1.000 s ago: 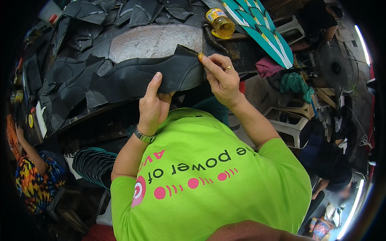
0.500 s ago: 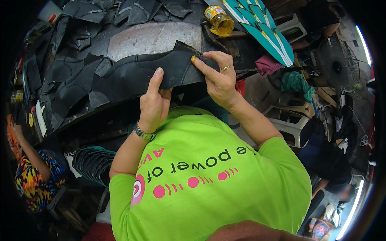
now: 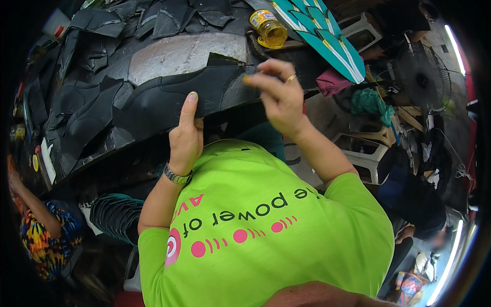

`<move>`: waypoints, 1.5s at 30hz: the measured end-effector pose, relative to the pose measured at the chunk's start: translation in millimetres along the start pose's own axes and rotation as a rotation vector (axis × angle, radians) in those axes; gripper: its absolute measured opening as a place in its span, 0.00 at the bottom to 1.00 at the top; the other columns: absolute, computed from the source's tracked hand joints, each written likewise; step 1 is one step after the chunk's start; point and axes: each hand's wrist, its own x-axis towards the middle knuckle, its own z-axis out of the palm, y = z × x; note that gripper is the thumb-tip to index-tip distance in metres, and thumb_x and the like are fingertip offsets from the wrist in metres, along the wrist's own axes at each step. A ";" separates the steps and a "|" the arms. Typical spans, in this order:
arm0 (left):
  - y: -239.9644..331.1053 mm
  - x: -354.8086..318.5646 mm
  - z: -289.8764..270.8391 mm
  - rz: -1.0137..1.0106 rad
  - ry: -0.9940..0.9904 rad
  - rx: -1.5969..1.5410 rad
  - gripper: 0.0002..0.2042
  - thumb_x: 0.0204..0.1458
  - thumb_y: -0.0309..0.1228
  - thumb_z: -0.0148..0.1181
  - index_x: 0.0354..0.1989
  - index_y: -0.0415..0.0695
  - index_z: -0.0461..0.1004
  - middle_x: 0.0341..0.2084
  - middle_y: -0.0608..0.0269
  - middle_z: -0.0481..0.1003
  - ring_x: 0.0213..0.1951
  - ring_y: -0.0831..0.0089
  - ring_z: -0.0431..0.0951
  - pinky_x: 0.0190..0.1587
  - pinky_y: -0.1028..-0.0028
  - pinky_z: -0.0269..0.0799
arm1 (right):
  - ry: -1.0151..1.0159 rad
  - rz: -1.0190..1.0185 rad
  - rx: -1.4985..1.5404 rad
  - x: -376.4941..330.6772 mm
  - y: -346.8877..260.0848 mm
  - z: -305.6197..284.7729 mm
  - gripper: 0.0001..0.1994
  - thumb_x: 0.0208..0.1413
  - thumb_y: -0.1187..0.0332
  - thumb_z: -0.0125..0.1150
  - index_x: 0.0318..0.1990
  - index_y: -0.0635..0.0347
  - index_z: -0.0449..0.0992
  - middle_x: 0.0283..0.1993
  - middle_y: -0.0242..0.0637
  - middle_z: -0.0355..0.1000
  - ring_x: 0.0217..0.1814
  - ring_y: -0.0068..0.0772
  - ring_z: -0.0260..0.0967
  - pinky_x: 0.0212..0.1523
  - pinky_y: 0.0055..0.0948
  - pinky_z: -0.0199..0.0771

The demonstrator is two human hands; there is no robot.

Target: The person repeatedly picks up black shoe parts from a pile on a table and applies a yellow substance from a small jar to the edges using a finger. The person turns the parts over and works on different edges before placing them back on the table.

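Observation:
Along the near edge of the workbench lies a black shoe upper point(image 3: 158, 100) with stitched seams. My left hand point(image 3: 185, 138) grips its near edge, thumb on top and fingers underneath, partly hidden. Just off the upper's right end hovers my right hand point(image 3: 283, 97), slightly blurred, its fingers loosely bent and apart, holding nothing. Yellow-brown paste coats its index fingertip. Beyond that hand, an open glass jar point(image 3: 269, 31) of yellowish paste lies tilted. More black shoe uppers point(image 3: 84, 110) are spread at the left of the bench.
A worn pale slab point(image 3: 186, 56) lies on the bench behind the upper. Black cut pieces point(image 3: 169, 18) cover the far side. Teal sole-shaped pieces point(image 3: 327, 46) with white stripes stick out at the far right. A fan point(image 3: 420, 79), plastic stools point(image 3: 360, 156) and other people are around.
My right hand has lifted off the upper's right end and moved slightly toward me. My left hand keeps its grip on the upper. The whole view has shifted a little.

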 end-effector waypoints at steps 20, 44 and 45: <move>-5.1 4.2 1.2 0.054 -0.051 -0.070 0.12 0.63 0.31 0.56 0.49 0.38 0.76 0.47 0.61 0.78 0.50 0.73 0.77 0.58 0.70 0.70 | -0.280 0.405 -0.197 26.5 19.7 -26.2 0.11 0.50 0.78 0.54 0.37 0.61 0.83 0.35 0.37 0.68 0.36 0.32 0.70 0.39 0.27 0.68; -18.7 10.3 -15.7 0.086 -0.014 0.088 0.13 0.65 0.30 0.52 0.54 0.37 0.73 0.45 0.60 0.77 0.45 0.75 0.77 0.50 0.75 0.73 | -0.243 -0.118 -0.183 -20.7 -14.9 20.2 0.25 0.45 0.78 0.61 0.51 0.39 0.82 0.35 0.32 0.66 0.33 0.34 0.65 0.34 0.33 0.63; -15.3 8.3 -10.9 0.015 0.041 -0.005 0.13 0.65 0.32 0.52 0.50 0.36 0.74 0.47 0.58 0.78 0.48 0.72 0.78 0.54 0.71 0.72 | -0.250 -0.135 -0.179 -22.1 -16.4 20.3 0.24 0.45 0.78 0.61 0.50 0.39 0.83 0.35 0.32 0.66 0.33 0.33 0.65 0.34 0.33 0.63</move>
